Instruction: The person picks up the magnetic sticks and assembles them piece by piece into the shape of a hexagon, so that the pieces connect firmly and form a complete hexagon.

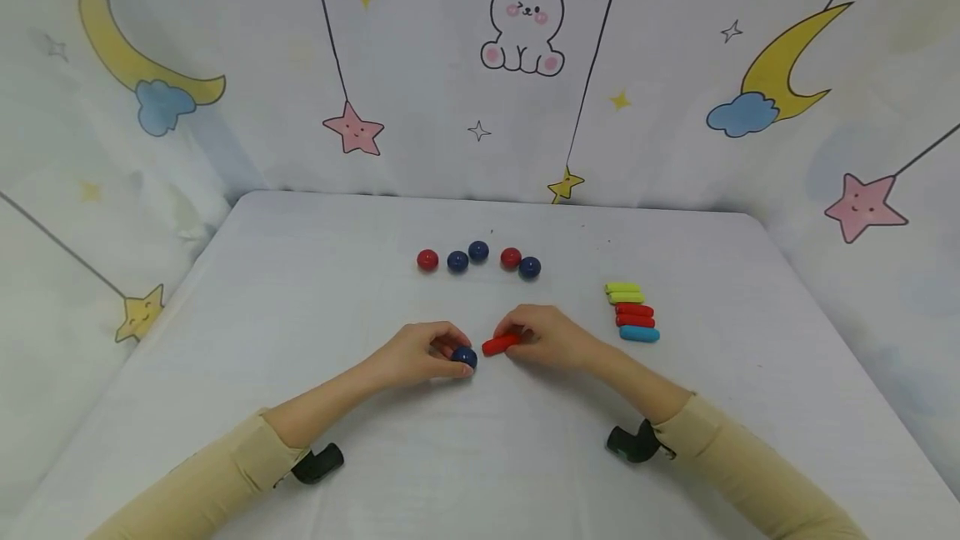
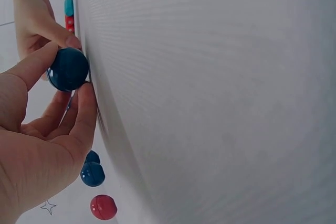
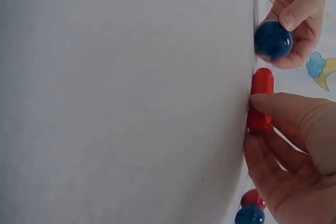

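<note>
Near the middle of the table, my left hand (image 1: 422, 354) pinches a dark blue ball (image 1: 465, 357) between thumb and fingers. Just to its right, my right hand (image 1: 551, 338) holds a short red stick (image 1: 500, 345) by thumb and fingertips, low at the white cloth. A small gap separates the stick's left end from the ball. In the left wrist view the ball (image 2: 69, 70) sits between thumb and fingertips. The right wrist view shows the red stick (image 3: 261, 99) with the thumb across it, in line with the blue ball (image 3: 273, 40).
Behind the hands lie two red balls (image 1: 427, 260) and several blue balls (image 1: 478, 252) in a loose row. To the right, yellow-green sticks (image 1: 626, 297), red sticks (image 1: 635, 321) and a blue stick (image 1: 640, 333) lie side by side. A patterned cloth (image 1: 420, 48) hangs behind the white table (image 1: 337, 248).
</note>
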`<act>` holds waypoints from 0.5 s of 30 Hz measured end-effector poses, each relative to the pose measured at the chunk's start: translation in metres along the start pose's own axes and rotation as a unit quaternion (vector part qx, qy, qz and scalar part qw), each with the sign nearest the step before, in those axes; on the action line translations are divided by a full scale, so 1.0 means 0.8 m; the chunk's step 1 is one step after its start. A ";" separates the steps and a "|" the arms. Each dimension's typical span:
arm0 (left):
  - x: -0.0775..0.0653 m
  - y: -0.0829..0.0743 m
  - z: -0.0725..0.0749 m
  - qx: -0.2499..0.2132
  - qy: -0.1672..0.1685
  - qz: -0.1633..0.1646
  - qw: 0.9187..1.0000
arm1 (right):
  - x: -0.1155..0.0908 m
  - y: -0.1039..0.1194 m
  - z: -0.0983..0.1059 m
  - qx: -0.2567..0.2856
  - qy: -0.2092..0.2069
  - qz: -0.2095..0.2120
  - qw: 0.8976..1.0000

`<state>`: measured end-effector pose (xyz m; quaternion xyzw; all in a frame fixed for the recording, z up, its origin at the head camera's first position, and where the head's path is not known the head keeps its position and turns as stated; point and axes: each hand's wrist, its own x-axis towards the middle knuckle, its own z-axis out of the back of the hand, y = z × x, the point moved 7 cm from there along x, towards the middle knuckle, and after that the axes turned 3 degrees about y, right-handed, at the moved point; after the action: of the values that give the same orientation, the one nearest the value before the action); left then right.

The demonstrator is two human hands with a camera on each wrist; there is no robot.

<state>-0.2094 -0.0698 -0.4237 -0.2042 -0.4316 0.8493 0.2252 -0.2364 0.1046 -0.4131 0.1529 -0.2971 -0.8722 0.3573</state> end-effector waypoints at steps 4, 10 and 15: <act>0.000 0.000 0.001 -0.003 0.000 0.000 1.000 | 0.003 0.008 -0.003 0.007 0.005 0.016 1.000; 0.000 -0.001 0.000 -0.011 0.002 -0.003 1.000 | 0.005 0.019 -0.005 0.016 0.020 0.027 0.999; 0.000 0.000 0.000 -0.015 0.004 -0.004 1.000 | 0.006 0.023 -0.004 0.018 0.019 0.031 0.999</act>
<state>-0.2097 -0.0696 -0.4235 -0.2090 -0.4446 0.8409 0.2270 -0.2287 0.0895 -0.4041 0.1664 -0.3100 -0.8524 0.3867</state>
